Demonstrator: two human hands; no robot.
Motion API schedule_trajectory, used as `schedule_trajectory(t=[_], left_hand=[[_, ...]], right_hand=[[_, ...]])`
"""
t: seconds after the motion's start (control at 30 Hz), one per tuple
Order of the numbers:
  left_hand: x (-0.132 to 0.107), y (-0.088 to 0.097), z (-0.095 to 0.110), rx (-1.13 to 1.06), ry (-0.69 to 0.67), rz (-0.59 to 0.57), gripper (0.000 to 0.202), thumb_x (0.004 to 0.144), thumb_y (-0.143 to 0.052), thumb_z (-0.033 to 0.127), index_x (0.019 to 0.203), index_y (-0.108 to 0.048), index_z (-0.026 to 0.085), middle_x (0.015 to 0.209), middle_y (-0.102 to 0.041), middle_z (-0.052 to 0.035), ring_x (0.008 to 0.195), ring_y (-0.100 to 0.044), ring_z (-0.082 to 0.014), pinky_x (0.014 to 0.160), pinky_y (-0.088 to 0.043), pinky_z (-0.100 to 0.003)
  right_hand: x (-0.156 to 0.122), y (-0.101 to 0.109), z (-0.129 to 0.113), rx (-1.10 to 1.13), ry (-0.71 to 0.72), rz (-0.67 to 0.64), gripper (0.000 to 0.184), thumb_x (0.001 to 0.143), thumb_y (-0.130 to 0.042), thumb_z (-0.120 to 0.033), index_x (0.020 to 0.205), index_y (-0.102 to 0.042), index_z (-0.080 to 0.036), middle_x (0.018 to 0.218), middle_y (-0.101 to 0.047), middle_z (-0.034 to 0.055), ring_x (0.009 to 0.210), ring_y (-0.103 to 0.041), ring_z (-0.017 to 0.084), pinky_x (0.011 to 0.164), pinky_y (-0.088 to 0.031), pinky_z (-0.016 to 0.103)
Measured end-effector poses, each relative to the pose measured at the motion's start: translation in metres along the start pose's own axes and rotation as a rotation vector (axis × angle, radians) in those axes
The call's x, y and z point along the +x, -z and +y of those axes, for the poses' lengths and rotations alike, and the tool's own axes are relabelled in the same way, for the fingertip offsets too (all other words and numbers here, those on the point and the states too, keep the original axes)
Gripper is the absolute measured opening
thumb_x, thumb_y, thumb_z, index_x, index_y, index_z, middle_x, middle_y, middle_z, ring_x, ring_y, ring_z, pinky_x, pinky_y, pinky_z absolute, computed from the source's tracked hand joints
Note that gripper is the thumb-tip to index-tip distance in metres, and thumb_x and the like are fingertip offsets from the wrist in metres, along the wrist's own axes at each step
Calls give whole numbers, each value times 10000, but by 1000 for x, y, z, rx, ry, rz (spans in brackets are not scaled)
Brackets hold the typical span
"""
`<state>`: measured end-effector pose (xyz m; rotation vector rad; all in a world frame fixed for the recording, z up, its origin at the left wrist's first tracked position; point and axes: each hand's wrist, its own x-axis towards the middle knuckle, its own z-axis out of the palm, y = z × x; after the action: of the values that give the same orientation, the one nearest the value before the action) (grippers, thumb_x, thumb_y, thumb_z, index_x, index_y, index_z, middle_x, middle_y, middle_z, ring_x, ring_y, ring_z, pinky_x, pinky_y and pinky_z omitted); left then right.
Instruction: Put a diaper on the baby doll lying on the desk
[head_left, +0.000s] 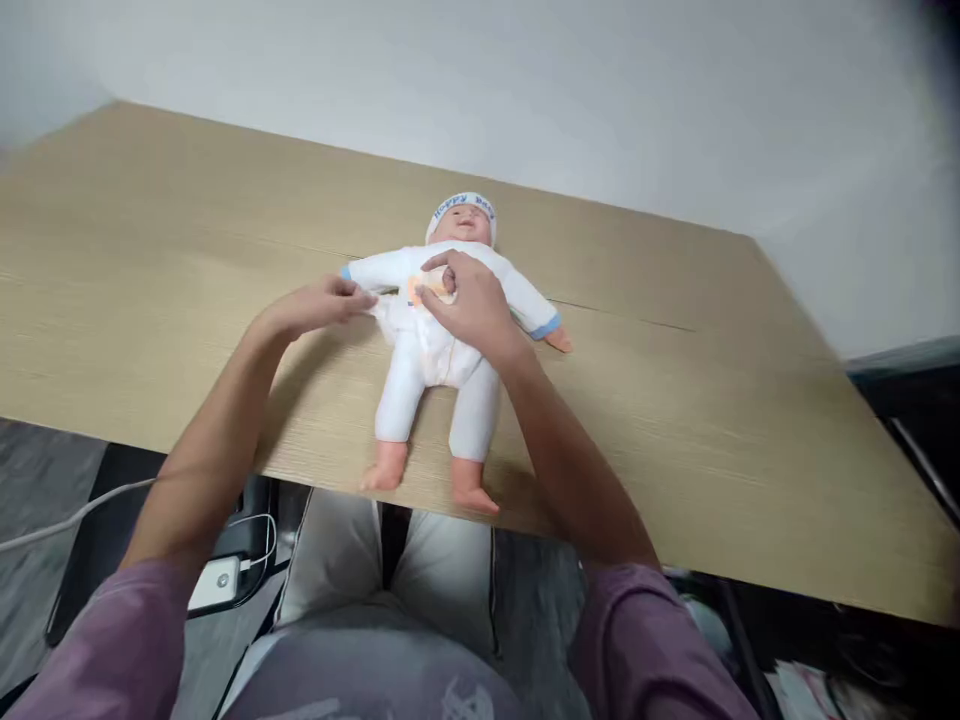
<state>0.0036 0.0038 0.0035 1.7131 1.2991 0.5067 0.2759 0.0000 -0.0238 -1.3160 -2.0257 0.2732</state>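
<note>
A baby doll [420, 395] in a white suit with blue cuffs and a lettered white cap lies on its back, feet toward me. Around its hips is a white diaper [429, 345] with an orange patch at the front waist. My left hand [330, 303] pinches the diaper's side flap and holds it out to the left of the doll. Over the doll's belly, my right hand [472, 300] rests at the diaper's front waistband. Its thumb and index finger are apart, while the other fingers curl inward. The diaper's right side is partly hidden behind this hand.
The doll lies on a wooden table [675, 420] near its front edge, and a pale wall [600, 100] rises behind. Below the edge are my legs [442, 560], a white charger-like box [215, 583] with a cable, and dark items at the lower right.
</note>
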Motion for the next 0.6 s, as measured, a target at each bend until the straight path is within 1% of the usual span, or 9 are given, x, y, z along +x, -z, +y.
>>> schedule_trajectory(t=[0.07, 0.13, 0.23, 0.3, 0.37, 0.43, 0.53, 0.6], left_hand=[[10, -1, 9, -22, -25, 51, 438, 949, -784, 463, 662, -578, 205, 689, -540, -15, 661, -438, -138, 692, -340, -312], [22, -8, 18, -61, -68, 62, 452, 956, -780, 451, 639, -572, 204, 673, -540, -17, 651, -438, -135, 695, -349, -317], [43, -27, 28, -121, -126, 55, 405, 936, -803, 421, 648, -621, 202, 667, -582, -22, 659, -483, -141, 687, -375, -310], [52, -42, 30, -143, -143, 59, 398, 925, -828, 416, 649, -641, 199, 661, -612, -25, 661, -509, -144, 669, -381, -300], [57, -54, 29, -183, -163, 63, 457, 961, -822, 447, 635, -623, 195, 650, -608, -25, 647, -508, -141, 654, -376, -298], [58, -62, 24, -264, -197, 86, 508, 1025, -775, 516, 663, -630, 190, 665, -595, -25, 641, -502, -137, 653, -378, -301], [57, -67, 11, -384, -281, 106, 514, 1086, -693, 616, 804, -694, 186, 746, -615, -31, 683, -529, -145, 687, -419, -301], [57, -69, 3, -412, -338, 79, 492, 1089, -686, 641, 899, -715, 188, 801, -626, -33, 723, -552, -153, 713, -445, -300]], right_hand=[[-1, 1, -1, 11, -5, -27, 285, 1045, -691, -315, 1301, -728, -195, 941, -649, 31, 931, -612, 246, 964, -492, 403], [-1, 4, -2, 29, -15, -61, 324, 1088, -620, -328, 1360, -721, -185, 955, -665, 48, 980, -629, 267, 1011, -504, 428], [0, 9, -4, 79, -42, -111, 385, 1131, -493, -306, 1437, -698, -193, 1034, -711, 75, 1101, -663, 303, 1109, -506, 481], [2, 13, -3, 126, -58, -142, 408, 1125, -467, -274, 1470, -677, -218, 1090, -735, 74, 1143, -678, 305, 1142, -510, 495], [3, 17, -2, 156, -56, -176, 425, 1107, -515, -277, 1506, -654, -230, 1100, -746, 64, 1115, -688, 294, 1129, -531, 491], [3, 20, -2, 155, -41, -196, 471, 1068, -621, -305, 1533, -638, -229, 1103, -752, 59, 1074, -688, 285, 1095, -551, 482], [2, 21, -3, 140, -36, -186, 544, 1014, -761, -375, 1526, -656, -225, 1141, -759, 64, 1066, -679, 280, 1053, -558, 460], [1, 22, -6, 143, -66, -165, 506, 1021, -778, -390, 1489, -693, -217, 1112, -756, 56, 1031, -668, 261, 1031, -549, 434]])
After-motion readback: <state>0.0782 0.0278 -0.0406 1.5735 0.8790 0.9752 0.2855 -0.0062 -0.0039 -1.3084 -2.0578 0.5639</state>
